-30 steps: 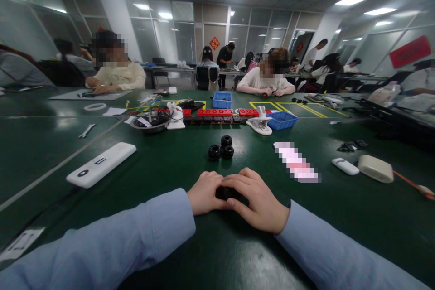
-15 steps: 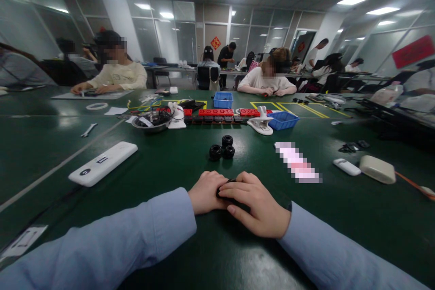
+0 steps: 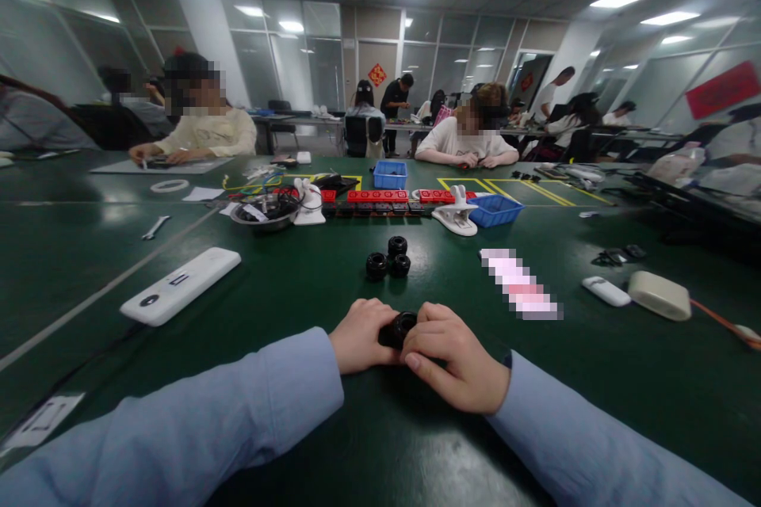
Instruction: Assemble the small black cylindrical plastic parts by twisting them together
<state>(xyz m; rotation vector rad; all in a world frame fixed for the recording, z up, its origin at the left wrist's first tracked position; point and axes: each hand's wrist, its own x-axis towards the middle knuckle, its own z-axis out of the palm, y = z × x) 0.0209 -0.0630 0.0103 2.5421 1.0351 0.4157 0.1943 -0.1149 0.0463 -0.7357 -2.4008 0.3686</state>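
Between my two hands, low over the green table, is a small black toy wheel with a chunky round tyre. My left hand is closed around its left side, the fingertips partly hidden behind it. From the right, my right hand has its curled fingers against the wheel; whatever lies under those fingertips is covered. Just beyond my hands, three similar black wheels stand close together: a left wheel, a rear wheel and a right wheel.
Farther back are a row of red and black blocks, a blue bin, a white clip stand and a metal bowl. Leftward lie a white power bank and a wrench. Two people sit across the table.
My right hand's fingers have drawn back to the right and curled, exposing more of the wheel. My left hand has barely moved; the three standing wheels are unchanged.
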